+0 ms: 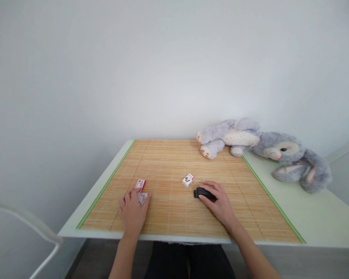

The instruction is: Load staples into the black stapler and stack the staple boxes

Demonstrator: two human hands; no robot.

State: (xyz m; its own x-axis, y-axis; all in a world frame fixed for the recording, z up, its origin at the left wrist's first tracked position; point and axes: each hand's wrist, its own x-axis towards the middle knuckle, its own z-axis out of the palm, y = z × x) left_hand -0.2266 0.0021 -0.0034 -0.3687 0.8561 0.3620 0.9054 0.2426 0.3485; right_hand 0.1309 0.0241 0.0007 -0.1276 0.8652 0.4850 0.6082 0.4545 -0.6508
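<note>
My right hand (219,203) lies over a small black stapler (203,193) on the bamboo mat (168,174), fingers curled around it. My left hand (133,211) rests on the mat with its fingers on a small white box (142,198). A red and white box (140,185) lies just beyond that hand. Another small white box (188,180) sits a little to the far left of the stapler.
A grey plush rabbit (264,149) lies on its side at the table's far right, partly on the mat. The pale table (308,209) ends at a white wall. A white chair back (31,232) shows at lower left.
</note>
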